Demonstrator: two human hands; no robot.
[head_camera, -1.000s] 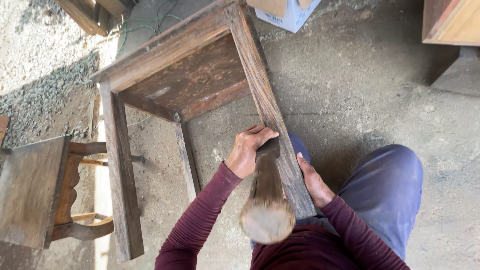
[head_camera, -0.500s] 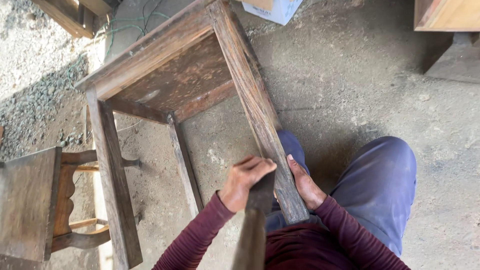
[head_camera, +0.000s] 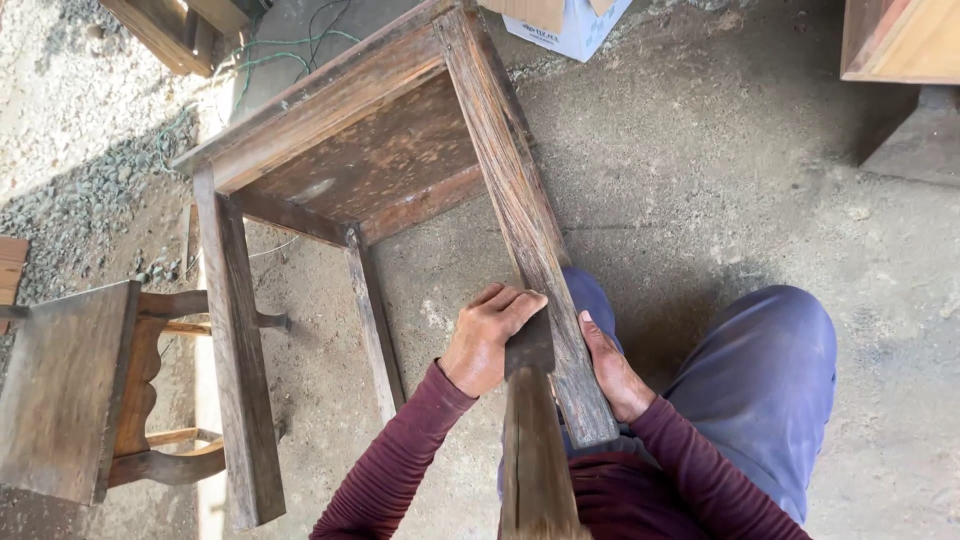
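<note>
Sunlit gravel (head_camera: 70, 150) borders a dusty concrete floor (head_camera: 720, 180) holding a dark wooden chair (head_camera: 70, 390) and cardboard box (head_camera: 570, 25).
</note>
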